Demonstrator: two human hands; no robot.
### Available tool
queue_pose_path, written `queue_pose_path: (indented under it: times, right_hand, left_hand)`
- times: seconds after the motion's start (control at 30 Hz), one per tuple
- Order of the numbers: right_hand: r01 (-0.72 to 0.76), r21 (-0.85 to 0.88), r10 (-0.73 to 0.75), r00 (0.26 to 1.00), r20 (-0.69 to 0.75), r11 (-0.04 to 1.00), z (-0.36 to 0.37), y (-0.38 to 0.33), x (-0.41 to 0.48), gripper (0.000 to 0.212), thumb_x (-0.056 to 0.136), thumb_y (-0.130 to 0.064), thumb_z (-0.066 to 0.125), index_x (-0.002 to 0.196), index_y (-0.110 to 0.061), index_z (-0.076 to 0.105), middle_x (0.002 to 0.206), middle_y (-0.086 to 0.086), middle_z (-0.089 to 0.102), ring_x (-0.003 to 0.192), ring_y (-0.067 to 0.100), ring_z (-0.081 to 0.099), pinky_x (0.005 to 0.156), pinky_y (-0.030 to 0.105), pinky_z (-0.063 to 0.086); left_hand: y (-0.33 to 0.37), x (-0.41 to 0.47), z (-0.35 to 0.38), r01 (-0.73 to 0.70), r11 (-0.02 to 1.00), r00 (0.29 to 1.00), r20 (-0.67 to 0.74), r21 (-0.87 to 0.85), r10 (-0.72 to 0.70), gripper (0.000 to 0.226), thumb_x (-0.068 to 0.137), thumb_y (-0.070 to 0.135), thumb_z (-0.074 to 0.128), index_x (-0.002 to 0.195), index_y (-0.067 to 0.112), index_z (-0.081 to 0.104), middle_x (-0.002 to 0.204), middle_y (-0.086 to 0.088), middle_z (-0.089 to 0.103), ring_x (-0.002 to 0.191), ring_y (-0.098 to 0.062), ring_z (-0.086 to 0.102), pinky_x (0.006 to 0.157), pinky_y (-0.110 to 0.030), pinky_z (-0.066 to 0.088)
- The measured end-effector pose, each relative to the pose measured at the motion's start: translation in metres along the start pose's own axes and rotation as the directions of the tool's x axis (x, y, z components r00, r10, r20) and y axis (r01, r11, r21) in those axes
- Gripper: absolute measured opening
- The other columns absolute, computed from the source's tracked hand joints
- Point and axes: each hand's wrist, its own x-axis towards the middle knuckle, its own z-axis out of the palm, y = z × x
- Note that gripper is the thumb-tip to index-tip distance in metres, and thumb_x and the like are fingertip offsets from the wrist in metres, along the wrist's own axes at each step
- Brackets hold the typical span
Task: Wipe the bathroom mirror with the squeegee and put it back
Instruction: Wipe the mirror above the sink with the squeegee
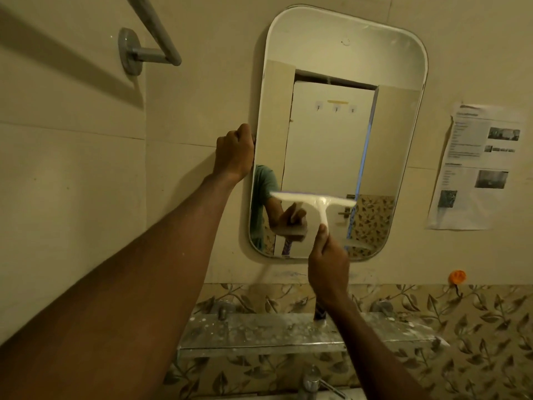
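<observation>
The squeegee (315, 204) is a white T-shaped tool; its blade lies level across the lower part of the mirror (340, 82), a little above the bottom edge, and appears to touch the glass. The right hand (327, 262) grasps its handle from below, fingers wrapped round the stem. The left hand (235, 153) is curled closed at the mirror's left edge, apparently bracing the frame.

Risks from this position:

- Loss of blade contact. If the handle tilts, one end of the blade probably lifts and leaves a streak.
- Mirror shift. Hard pressure on the glass could rock the mirror on its mounting; the left-hand brace likely guards against this.
- Overrun. A stroke carried past the bottom edge may bring the right hand down onto the speckled shelf (259, 330) beneath the mirror.
- Incomplete coverage. The upper glass looks hazy and may need further strokes.
- Return step. The squeegee's storage place cannot be identified here.
</observation>
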Motion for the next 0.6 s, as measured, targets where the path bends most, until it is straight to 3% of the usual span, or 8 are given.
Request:
queue_pose_path:
  times: [0.17, 0.33, 0.47, 0.53, 0.6]
  right_hand:
    - [-0.097, -0.057, 0.100, 0.994, 0.049, 0.994, 0.003, 0.021, -0.055, 0.045, 0.098, -0.049, 0.023, 0.066, -0.028, 0.046, 0.048, -0.007, 0.045, 0.037, 0.006, 0.043, 0.034, 0.015, 0.028]
    - [0.014, 0.018, -0.015, 0.999, 0.031, 1.000, -0.019, -0.014, 0.010, 0.044, 0.104, -0.034, 0.032, 0.063, -0.025, 0.044, 0.052, -0.008, 0.040, 0.039, 0.004, 0.039, 0.035, 0.014, 0.028]
    - [0.057, 0.108, -0.053, 0.998, -0.039, 0.993, -0.028, -0.061, 0.095, 0.039, 0.104, -0.037, 0.031, 0.069, -0.025, 0.045, 0.059, 0.001, 0.051, 0.048, 0.024, 0.056, 0.044, 0.035, 0.051]
    - [0.066, 0.131, -0.060, 0.997, -0.045, 0.989, -0.025, -0.068, 0.107, 0.037, 0.104, -0.039, 0.031, 0.070, -0.029, 0.043, 0.057, -0.004, 0.051, 0.044, 0.015, 0.056, 0.042, 0.033, 0.053]
    - [0.082, 0.114, -0.080, 0.997, -0.023, 0.990, -0.016, -0.060, 0.092, 0.036, 0.104, -0.037, 0.031, 0.071, -0.032, 0.044, 0.056, -0.009, 0.048, 0.040, 0.002, 0.052, 0.037, 0.020, 0.047]
  left_hand:
    - [-0.001, 0.000, 0.000, 0.005, 1.000, 1.000, -0.003, 0.013, -0.005, 0.061, 0.087, 0.041, 0.024, 0.092, -0.004, 0.065, 0.092, -0.027, 0.068, 0.091, -0.041, 0.065, 0.084, -0.057, 0.054]
    - [0.000, 0.000, -0.003, 0.011, 1.000, 1.000, 0.011, 0.023, -0.011, 0.059, 0.090, 0.039, 0.025, 0.091, -0.004, 0.066, 0.092, -0.026, 0.069, 0.088, -0.038, 0.067, 0.082, -0.056, 0.055]
    - [0.001, 0.002, -0.005, 0.068, 0.997, 0.997, 0.024, -0.030, -0.068, 0.054, 0.093, 0.039, 0.027, 0.095, 0.001, 0.065, 0.099, -0.025, 0.068, 0.090, -0.036, 0.068, 0.078, -0.050, 0.060]
    - [-0.001, 0.005, -0.004, 0.093, 0.995, 0.995, 0.033, -0.046, -0.092, 0.053, 0.095, 0.038, 0.026, 0.100, 0.002, 0.065, 0.103, -0.024, 0.068, 0.088, -0.032, 0.069, 0.076, -0.044, 0.061]
    - [-0.001, 0.006, -0.004, 0.102, 0.993, 0.994, 0.044, -0.061, -0.099, 0.053, 0.095, 0.038, 0.026, 0.101, 0.002, 0.064, 0.105, -0.023, 0.067, 0.088, -0.032, 0.069, 0.077, -0.046, 0.061]
